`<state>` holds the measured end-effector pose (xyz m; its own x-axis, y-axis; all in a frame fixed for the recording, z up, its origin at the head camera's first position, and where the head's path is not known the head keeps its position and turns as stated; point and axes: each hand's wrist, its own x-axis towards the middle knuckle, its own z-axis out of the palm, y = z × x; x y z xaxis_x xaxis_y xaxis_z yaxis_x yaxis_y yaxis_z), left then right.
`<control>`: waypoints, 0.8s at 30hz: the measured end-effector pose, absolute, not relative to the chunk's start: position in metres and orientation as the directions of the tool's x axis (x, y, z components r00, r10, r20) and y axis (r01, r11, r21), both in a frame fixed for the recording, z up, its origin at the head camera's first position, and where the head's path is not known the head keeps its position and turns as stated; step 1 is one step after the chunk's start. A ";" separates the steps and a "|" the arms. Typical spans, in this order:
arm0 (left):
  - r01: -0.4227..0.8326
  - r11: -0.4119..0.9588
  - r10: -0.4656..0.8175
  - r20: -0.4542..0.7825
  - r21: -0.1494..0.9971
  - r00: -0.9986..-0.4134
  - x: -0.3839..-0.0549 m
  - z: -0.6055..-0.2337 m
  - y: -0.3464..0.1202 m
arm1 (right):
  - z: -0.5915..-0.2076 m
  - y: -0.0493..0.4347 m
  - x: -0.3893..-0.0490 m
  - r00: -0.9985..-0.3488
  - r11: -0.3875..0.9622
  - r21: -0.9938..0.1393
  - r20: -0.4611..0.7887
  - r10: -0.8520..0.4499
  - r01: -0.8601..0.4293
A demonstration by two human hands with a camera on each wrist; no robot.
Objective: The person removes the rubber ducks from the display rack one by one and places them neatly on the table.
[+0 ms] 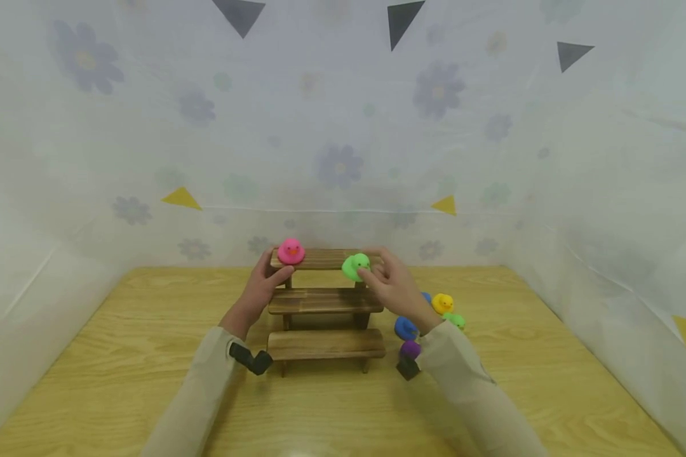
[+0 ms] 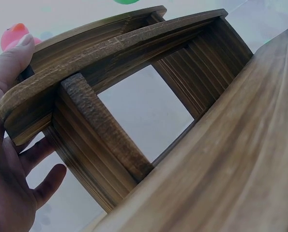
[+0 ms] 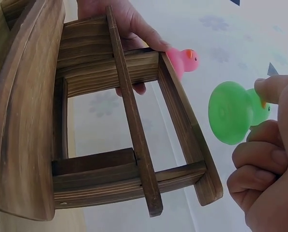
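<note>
A three-step wooden stand (image 1: 326,301) is on the table between both hands. My left hand (image 1: 258,293) grips the left end of its top step, thumb at the front edge and fingers behind. Beside that thumb a pink rubber duck (image 1: 291,252) sits on the top step, also showing in the right wrist view. My right hand (image 1: 397,282) pinches a light green rubber duck (image 1: 356,266) between thumb and fingers, near the right end of the top step. In the right wrist view the green duck (image 3: 229,113) is held apart from the stand, its flat underside facing the camera.
Right of the stand, partly behind my right wrist, lie several more ducks: a blue one (image 1: 404,328), a purple one (image 1: 410,350), a yellow one (image 1: 443,303) and a second green one (image 1: 453,320). White flowered sheeting (image 1: 337,127) encloses the wood-grain table (image 1: 320,412) at the back and sides.
</note>
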<state>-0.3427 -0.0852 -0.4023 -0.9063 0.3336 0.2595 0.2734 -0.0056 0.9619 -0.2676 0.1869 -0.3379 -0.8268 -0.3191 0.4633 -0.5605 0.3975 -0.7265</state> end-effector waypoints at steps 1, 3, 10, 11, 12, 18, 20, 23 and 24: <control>0.275 -0.008 0.333 0.262 0.961 -0.906 -0.343 -0.402 -0.085 | -0.338 0.187 -0.267 -0.825 0.395 -0.726 0.467 -0.319 -0.564; 0.276 -0.012 0.331 0.264 0.961 -0.906 -0.344 -0.401 -0.087 | -0.338 0.188 -0.267 -0.821 0.394 -0.721 0.474 -0.320 -0.570; 0.275 0.007 0.323 0.258 0.961 -0.911 -0.344 -0.404 -0.091 | -0.339 0.192 -0.259 -0.835 0.410 -0.729 0.452 -0.313 -0.548; 0.273 0.010 0.322 0.255 0.962 -0.912 -0.343 -0.405 -0.091 | -0.340 0.193 -0.258 -0.839 0.414 -0.730 0.448 -0.310 -0.543; 0.271 0.010 0.321 0.254 0.962 -0.912 -0.343 -0.406 -0.091 | -0.340 0.194 -0.256 -0.843 0.418 -0.734 0.441 -0.306 -0.536; 0.268 0.003 0.318 0.254 0.963 -0.913 -0.344 -0.405 -0.090 | -0.344 0.203 -0.248 -0.857 0.441 -0.735 0.422 -0.297 -0.515; 0.269 0.002 0.316 0.255 0.963 -0.914 -0.344 -0.404 -0.091 | -0.342 0.204 -0.245 -0.854 0.445 -0.729 0.426 -0.299 -0.520; 0.268 -0.004 0.318 0.255 0.963 -0.913 -0.343 -0.402 -0.091 | -0.336 0.205 -0.236 -0.843 0.449 -0.714 0.440 -0.308 -0.537; 0.267 -0.005 0.318 0.255 0.964 -0.913 -0.343 -0.402 -0.091 | -0.334 0.205 -0.232 -0.839 0.457 -0.703 0.448 -0.309 -0.545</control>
<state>-0.3434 -0.0907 -0.4018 -0.9132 0.3182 0.2546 0.2669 -0.0050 0.9637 -0.2323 0.2053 -0.3338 -0.8386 -0.3094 0.4483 -0.5445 0.4572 -0.7032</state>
